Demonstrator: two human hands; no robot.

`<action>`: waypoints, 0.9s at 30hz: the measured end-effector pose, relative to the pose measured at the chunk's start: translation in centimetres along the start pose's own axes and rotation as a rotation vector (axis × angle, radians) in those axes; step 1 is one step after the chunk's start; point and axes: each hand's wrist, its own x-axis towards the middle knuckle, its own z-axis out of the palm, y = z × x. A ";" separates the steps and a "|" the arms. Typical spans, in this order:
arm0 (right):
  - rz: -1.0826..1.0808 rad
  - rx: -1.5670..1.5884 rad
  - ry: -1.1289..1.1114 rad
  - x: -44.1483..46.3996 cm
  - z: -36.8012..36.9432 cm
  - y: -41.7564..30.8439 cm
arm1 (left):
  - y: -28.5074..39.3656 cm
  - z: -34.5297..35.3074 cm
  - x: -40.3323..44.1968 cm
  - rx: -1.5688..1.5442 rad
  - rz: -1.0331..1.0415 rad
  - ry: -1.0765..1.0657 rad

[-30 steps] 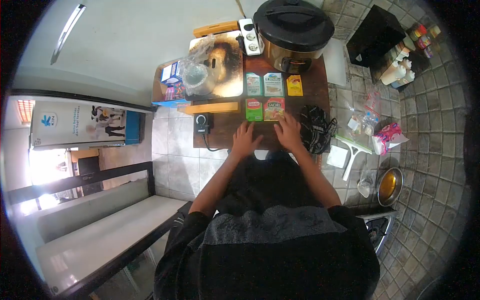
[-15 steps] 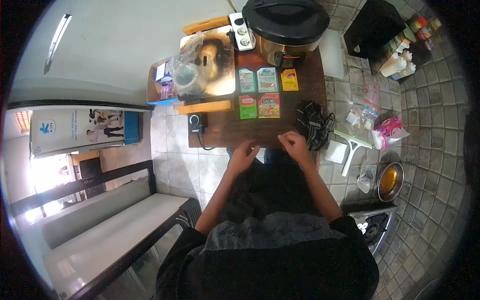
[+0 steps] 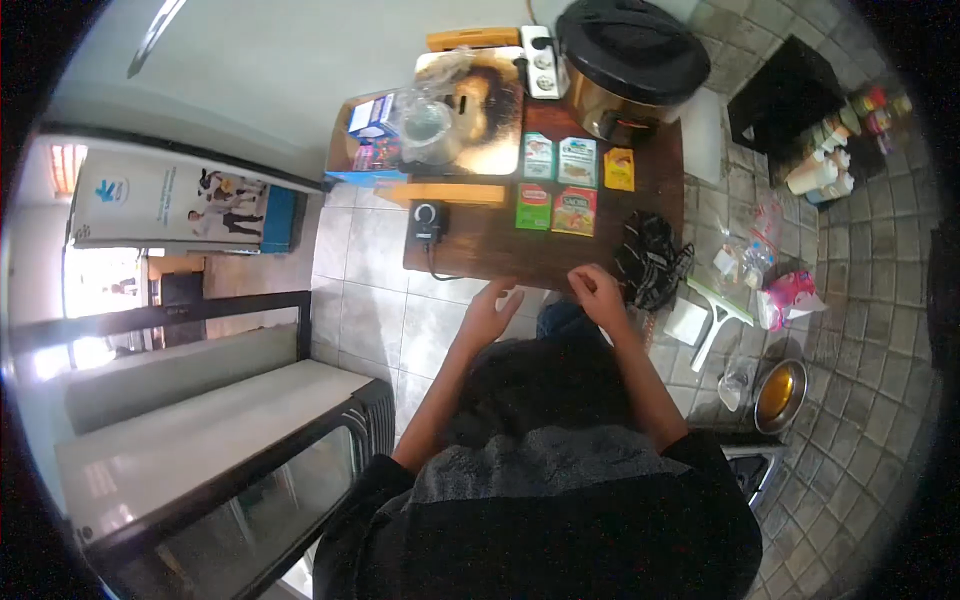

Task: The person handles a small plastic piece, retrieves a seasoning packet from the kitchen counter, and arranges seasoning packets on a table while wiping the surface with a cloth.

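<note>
My left hand [image 3: 488, 312] hangs in the air just off the front edge of the brown table [image 3: 480, 250], its thumb apart from its loosely bent fingers. Nothing shows in it. At the same edge, my right hand [image 3: 597, 296] is loosely curled, also with no object visible. Beyond the hands lie several seasoning packets: a green packet [image 3: 533, 207], a red Saori packet [image 3: 574, 211], a yellow packet [image 3: 619, 170], and two pale ones, a teal-white packet [image 3: 537, 157] and a blue-white packet [image 3: 577, 161]. A black patterned cloth bundle [image 3: 648, 260] is nearest my right hand.
A large black-lidded cooker [image 3: 632, 60] stands at the back beside a white power strip [image 3: 540, 65]. Left are a scorched metal plate [image 3: 500, 130], a plastic-wrapped container [image 3: 428, 130] and a dial box [image 3: 427, 218]. On the right lie a squeegee [image 3: 715, 320] and a pan of oil [image 3: 780, 395].
The camera view has swung, so the table and its things sit further right in the picture. The packets keep their arrangement. My right hand's fingers look more curled; my left stays similar.
</note>
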 end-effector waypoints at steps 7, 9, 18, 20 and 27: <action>-0.134 -0.036 -0.163 0.3 5.1 -2.3 | -2.7 -4.1 -7.4 -0.102 -0.058 0.287; -0.123 -0.093 -0.222 -0.4 7.4 -3.2 | -4.1 -4.7 -10.5 -0.173 -0.127 0.354; -0.176 -0.044 -0.477 -8.6 18.0 -8.1 | -10.3 -6.2 -23.1 -0.418 -0.267 0.512; -0.196 -0.080 -0.556 -10.2 19.4 -9.4 | -10.9 -6.9 -25.1 -0.410 -0.269 0.564; -0.214 -0.120 -0.815 -14.2 25.0 -12.4 | -14.0 -7.7 -32.9 -0.477 -0.279 0.794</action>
